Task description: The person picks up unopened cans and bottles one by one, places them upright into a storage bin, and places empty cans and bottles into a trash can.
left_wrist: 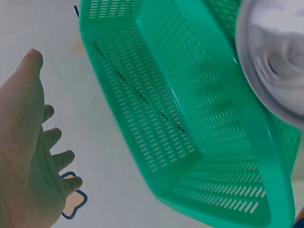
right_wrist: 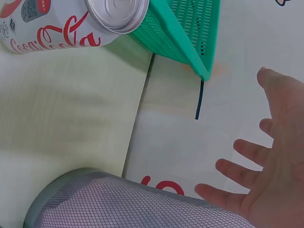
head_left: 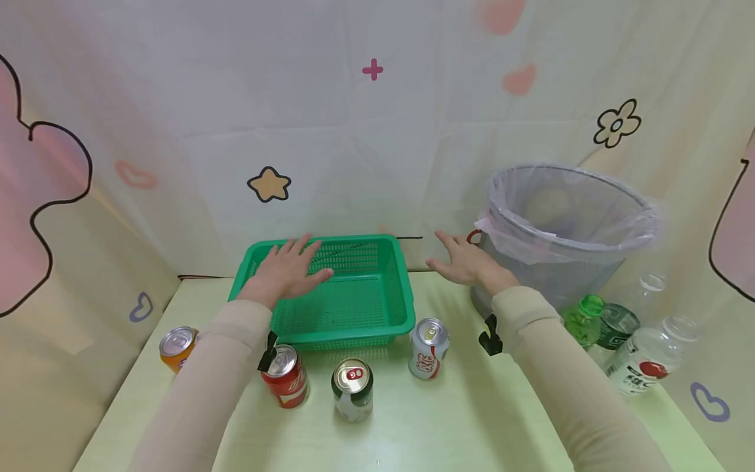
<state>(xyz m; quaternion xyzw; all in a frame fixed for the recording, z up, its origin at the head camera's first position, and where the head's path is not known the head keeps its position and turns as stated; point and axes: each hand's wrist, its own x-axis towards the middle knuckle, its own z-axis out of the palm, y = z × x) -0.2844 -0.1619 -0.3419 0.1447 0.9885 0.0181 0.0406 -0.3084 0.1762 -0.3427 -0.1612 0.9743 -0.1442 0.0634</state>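
My left hand (head_left: 286, 270) hovers over the left part of a green plastic basket (head_left: 407, 288), fingers spread and holding nothing. To the right of the basket, my right hand (head_left: 466, 261) is raised with its fingers apart, near a mesh trash bin (head_left: 531, 278) lined with a clear bag. In front of the basket stand a red soda can (head_left: 290, 387), a dark green and white can (head_left: 354, 400) and a silver Coca-Cola can (head_left: 429, 351). An orange can (head_left: 175, 347) stands at the left, partly behind my sleeve. No item shows inside the basket.
Beside the bin at the right stand a green-capped bottle (head_left: 584, 321), a clear bottle with a red-marked label (head_left: 643, 360) and another with a dark label (head_left: 616, 328). A patterned curtain (head_left: 377, 144) rises behind the table (head_left: 413, 432).
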